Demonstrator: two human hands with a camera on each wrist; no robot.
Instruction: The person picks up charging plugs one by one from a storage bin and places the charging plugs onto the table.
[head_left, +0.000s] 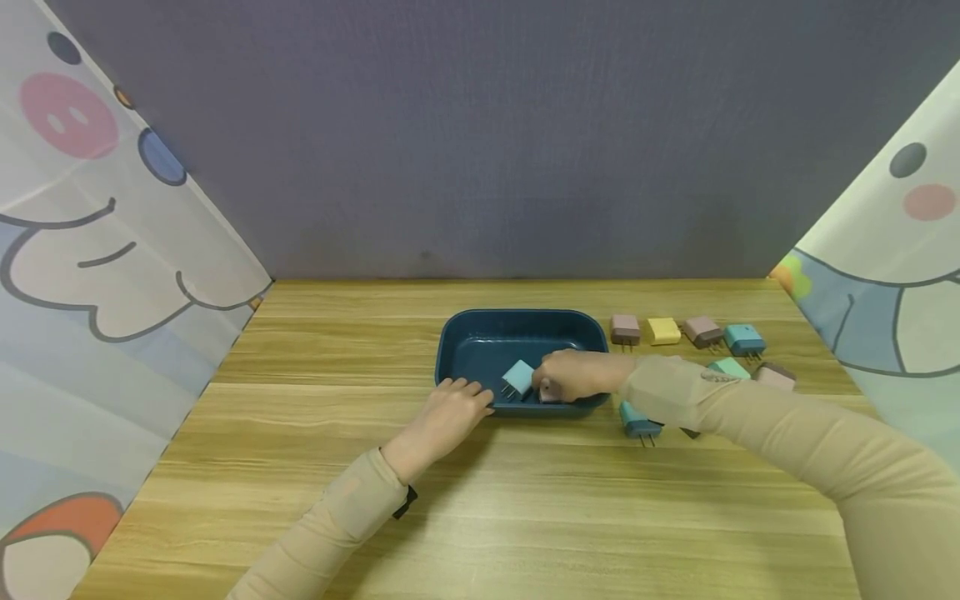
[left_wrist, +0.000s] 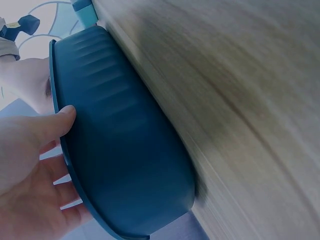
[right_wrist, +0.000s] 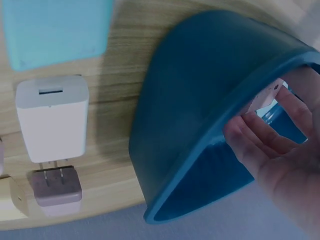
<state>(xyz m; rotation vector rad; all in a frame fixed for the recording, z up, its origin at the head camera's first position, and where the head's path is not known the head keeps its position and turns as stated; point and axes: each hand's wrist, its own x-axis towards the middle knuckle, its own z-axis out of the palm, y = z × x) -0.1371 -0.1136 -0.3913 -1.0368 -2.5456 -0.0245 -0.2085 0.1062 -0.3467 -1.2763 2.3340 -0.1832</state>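
Observation:
A dark blue plastic tray [head_left: 517, 411] stands on the table. My left hand [head_left: 450, 412] grips its near left rim; in the left wrist view the thumb presses the outer wall [left_wrist: 115, 125] and the fingers reach over the inside. My right hand [head_left: 573, 375] is down in the tray at its right side, fingers round a pale pink plug-in charger [head_left: 550, 395]. The right wrist view shows this pink charger [right_wrist: 262, 97] between thumb and fingers, partly hidden by the rim. Left of that hand, a light blue charger [head_left: 518, 377] lies in the tray, prongs toward the near wall.
Right of the tray lie several chargers: pink [head_left: 625, 327], yellow [head_left: 663, 331], mauve [head_left: 703, 330], teal [head_left: 745, 339], green [head_left: 730, 367]. A blue charger [head_left: 637, 419] lies under the right forearm. A white one [right_wrist: 52, 120] shows in the right wrist view. A grey panel [head_left: 487, 167] borders the table's back.

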